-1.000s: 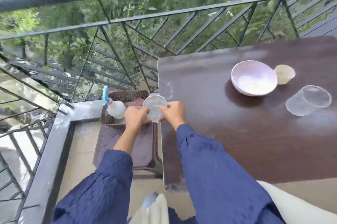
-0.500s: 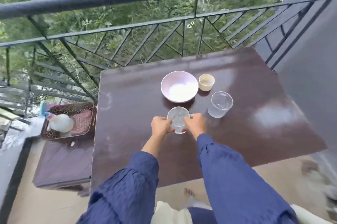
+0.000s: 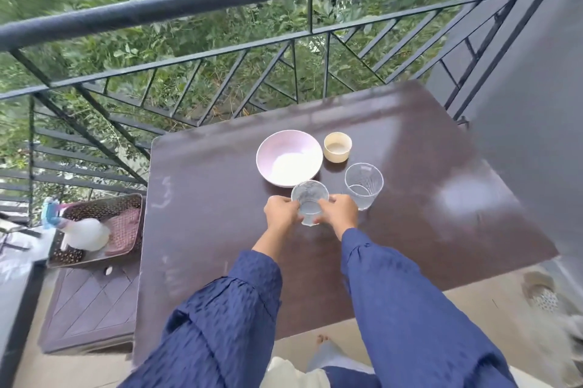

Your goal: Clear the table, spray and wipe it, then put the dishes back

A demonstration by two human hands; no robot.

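Observation:
A clear drinking glass [image 3: 309,198] stands upright near the middle of the dark brown table [image 3: 220,198]. My left hand [image 3: 281,212] grips its left side and my right hand [image 3: 339,211] grips its right side. Just behind it sits a pale pink bowl [image 3: 289,162]. A small cream cup [image 3: 337,146] is to the right of the bowl. A second clear glass [image 3: 363,184] stands just right of my right hand.
A patterned tray [image 3: 94,226] on a low side table [image 3: 91,302] at the left holds a white spray bottle [image 3: 82,233] with a blue trigger and a pink cloth [image 3: 124,229]. A black metal railing [image 3: 220,49] runs behind the table. A grey wall [image 3: 530,135] stands at the right.
Both hands carried the glass from the table's left edge by the tray to the middle of the table, and it now stands just in front of the pink bowl.

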